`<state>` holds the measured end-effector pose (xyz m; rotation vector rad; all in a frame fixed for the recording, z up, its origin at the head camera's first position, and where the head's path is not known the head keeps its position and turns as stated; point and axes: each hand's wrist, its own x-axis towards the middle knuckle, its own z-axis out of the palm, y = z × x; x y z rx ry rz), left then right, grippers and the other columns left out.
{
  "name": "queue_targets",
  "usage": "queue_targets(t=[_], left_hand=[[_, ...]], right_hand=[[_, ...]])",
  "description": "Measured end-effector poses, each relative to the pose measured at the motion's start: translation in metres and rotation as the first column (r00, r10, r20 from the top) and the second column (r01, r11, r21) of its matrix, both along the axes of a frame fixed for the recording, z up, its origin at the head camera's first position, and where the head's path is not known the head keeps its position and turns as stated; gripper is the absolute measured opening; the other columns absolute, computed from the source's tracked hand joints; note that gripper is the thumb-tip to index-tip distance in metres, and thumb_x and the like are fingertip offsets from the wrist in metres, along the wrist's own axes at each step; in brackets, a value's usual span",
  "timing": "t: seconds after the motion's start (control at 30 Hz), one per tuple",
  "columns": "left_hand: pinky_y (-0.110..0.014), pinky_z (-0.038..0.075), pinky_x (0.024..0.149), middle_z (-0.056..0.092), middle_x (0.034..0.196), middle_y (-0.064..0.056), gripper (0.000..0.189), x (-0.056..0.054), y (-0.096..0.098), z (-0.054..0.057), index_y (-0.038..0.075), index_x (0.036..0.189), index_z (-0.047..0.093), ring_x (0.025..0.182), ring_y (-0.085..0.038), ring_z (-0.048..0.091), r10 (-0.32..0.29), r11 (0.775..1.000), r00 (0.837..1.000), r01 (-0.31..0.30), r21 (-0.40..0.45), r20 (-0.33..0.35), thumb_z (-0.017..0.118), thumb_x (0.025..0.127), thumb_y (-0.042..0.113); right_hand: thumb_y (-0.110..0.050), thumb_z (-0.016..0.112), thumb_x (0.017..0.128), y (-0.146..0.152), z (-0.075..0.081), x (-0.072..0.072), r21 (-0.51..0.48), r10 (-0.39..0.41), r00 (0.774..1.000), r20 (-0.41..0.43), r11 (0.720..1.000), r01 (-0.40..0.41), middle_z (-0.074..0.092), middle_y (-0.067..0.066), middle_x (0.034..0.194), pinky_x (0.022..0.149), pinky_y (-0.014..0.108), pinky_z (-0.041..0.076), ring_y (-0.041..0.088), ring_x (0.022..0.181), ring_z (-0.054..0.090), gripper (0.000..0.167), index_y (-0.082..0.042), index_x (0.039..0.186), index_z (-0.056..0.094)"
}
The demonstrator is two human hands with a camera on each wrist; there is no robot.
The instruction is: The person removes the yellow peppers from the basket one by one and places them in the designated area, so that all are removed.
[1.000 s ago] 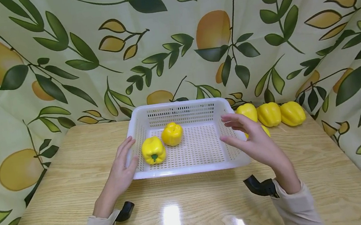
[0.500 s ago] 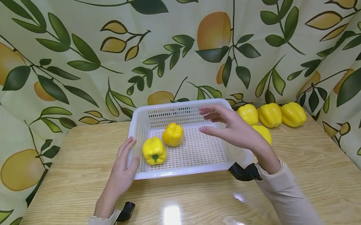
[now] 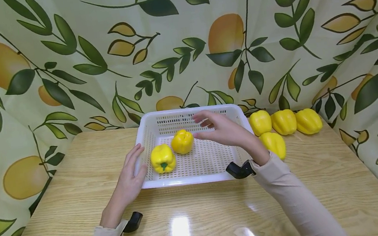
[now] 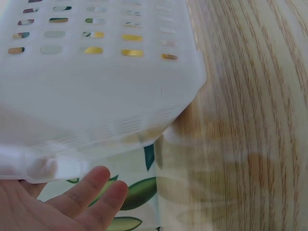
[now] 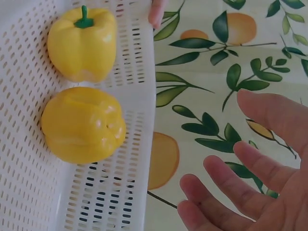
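A white plastic basket (image 3: 196,179) with slotted walls holds two yellow bell peppers. One pepper (image 3: 162,156) has its green stem toward the front; the other pepper (image 3: 183,141) lies just behind and right of it. My left hand (image 3: 129,180) is at the basket's left rim, fingers extended along it. In the left wrist view, fingertips (image 4: 102,174) reach past the rim. My right hand (image 3: 222,129) hovers over the basket, its fingers spread and holding nothing, fingertips close to the right of the rear pepper. The right wrist view shows that palm (image 5: 288,192) facing the peppers with a gap.
Several more yellow bell peppers (image 3: 284,122) sit on the wooden table (image 3: 208,218) right of the basket, one pepper (image 3: 273,145) nearer the front beside the basket's wall. A leaf-and-fruit patterned curtain (image 3: 181,56) hangs behind the table. Black wrist mounts (image 3: 239,170) stick out from the cuffs.
My right hand has moved left from the basket's right rim to over its middle, uncovering the front pepper on the table. The left hand stays at the left rim.
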<state>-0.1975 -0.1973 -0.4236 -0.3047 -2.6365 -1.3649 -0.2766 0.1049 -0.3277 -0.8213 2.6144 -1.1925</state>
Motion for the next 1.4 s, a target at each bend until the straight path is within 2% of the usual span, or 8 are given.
queue_targets(t=[0.2, 0.4, 0.6, 0.77, 1.0, 1.17, 1.27, 1.4], left_hand=[[-0.065, 0.015, 0.121, 0.023, 0.163, -0.015, 0.053, 0.001, 0.000, 0.001, 0.000, 0.150, 0.036, 0.152, -0.040, 0.018, -0.002, 1.000, 1.000, 0.002, 0.005, -0.001, 0.048, 0.098, 0.007], [-0.064, 0.015, 0.122, 0.022, 0.163, -0.014, 0.055, 0.001, 0.000, 0.001, -0.001, 0.150, 0.036, 0.152, -0.039, 0.017, 0.005, 1.000, 1.000, -0.005, -0.004, 0.007, 0.049, 0.097, 0.007], [-0.063, 0.015, 0.122, 0.022, 0.164, -0.013, 0.055, 0.000, 0.000, 0.000, -0.001, 0.150, 0.036, 0.152, -0.038, 0.016, 0.010, 1.000, 1.000, -0.010, 0.003, 0.015, 0.049, 0.097, 0.006], [-0.063, 0.014, 0.122, 0.022, 0.164, -0.013, 0.055, 0.000, 0.000, 0.000, 0.000, 0.150, 0.036, 0.153, -0.038, 0.016, 0.005, 1.000, 1.000, -0.005, 0.011, 0.011, 0.049, 0.097, 0.006], [-0.065, 0.015, 0.121, 0.022, 0.163, -0.016, 0.055, 0.000, 0.000, 0.000, -0.002, 0.149, 0.036, 0.152, -0.041, 0.017, -0.004, 1.000, 1.000, 0.004, 0.017, 0.003, 0.049, 0.096, 0.006], [-0.064, 0.015, 0.121, 0.022, 0.163, -0.014, 0.056, 0.000, 0.000, -0.001, -0.001, 0.150, 0.036, 0.152, -0.039, 0.017, -0.001, 1.000, 1.000, 0.001, 0.017, 0.007, 0.050, 0.096, 0.005], [-0.063, 0.015, 0.122, 0.022, 0.164, -0.013, 0.056, 0.000, -0.001, -0.001, 0.000, 0.150, 0.036, 0.152, -0.038, 0.017, 0.002, 1.000, 1.000, -0.002, 0.018, 0.009, 0.050, 0.096, 0.005], [-0.063, 0.015, 0.122, 0.022, 0.164, -0.013, 0.056, 0.000, -0.001, -0.001, 0.000, 0.150, 0.036, 0.152, -0.038, 0.017, 0.004, 1.000, 1.000, -0.004, 0.013, 0.006, 0.050, 0.096, 0.005]], right_hand=[[-0.029, 0.069, 0.092, -0.012, -0.003, -0.011, 0.076, 0.012, 1.000, 0.018, 0.997, -0.013, 0.057, 0.015, 0.138, 0.105, 0.047, 0.049, 0.035, 0.126, 0.056, 0.055, -0.008, 0.140, 0.051], [-0.027, 0.070, 0.091, -0.028, -0.011, -0.022, 0.181, 0.051, 0.999, 0.000, 0.982, -0.050, 0.057, 0.012, 0.140, 0.104, 0.045, 0.050, 0.029, 0.126, 0.057, 0.056, -0.005, 0.139, 0.052], [-0.022, 0.070, 0.091, -0.039, -0.018, -0.032, 0.204, 0.087, 0.996, 0.020, 0.975, -0.089, 0.057, 0.013, 0.141, 0.106, 0.045, 0.048, 0.030, 0.127, 0.055, 0.052, -0.006, 0.138, 0.053], [-0.021, 0.070, 0.091, -0.045, -0.022, -0.039, 0.257, 0.085, 0.996, -0.003, 0.963, -0.081, 0.057, 0.012, 0.140, 0.110, 0.046, 0.044, 0.029, 0.129, 0.052, 0.051, -0.006, 0.138, 0.055], [-0.019, 0.071, 0.091, -0.050, -0.029, -0.046, 0.323, 0.086, 0.996, -0.027, 0.944, -0.072, 0.056, 0.010, 0.141, 0.116, 0.047, 0.038, 0.029, 0.136, 0.047, 0.049, -0.007, 0.136, 0.057], [-0.018, 0.071, 0.091, -0.052, -0.036, -0.049, 0.383, 0.094, 0.995, -0.016, 0.920, -0.081, 0.047, 0.011, 0.152, 0.122, 0.050, 0.030, 0.032, 0.146, 0.036, 0.047, -0.013, 0.137, 0.058], [-0.019, 0.071, 0.091, -0.054, -0.040, -0.049, 0.425, 0.110, 0.994, 0.005, 0.900, -0.102, 0.044, 0.013, 0.153, 0.120, 0.051, 0.032, 0.033, 0.144, 0.038, 0.049, -0.018, 0.138, 0.057], [-0.017, 0.073, 0.090, -0.057, -0.044, -0.049, 0.431, 0.119, 0.992, 0.042, 0.894, -0.125, 0.043, 0.013, 0.152, 0.117, 0.050, 0.037, 0.031, 0.139, 0.042, 0.055, -0.019, 0.142, 0.055]])
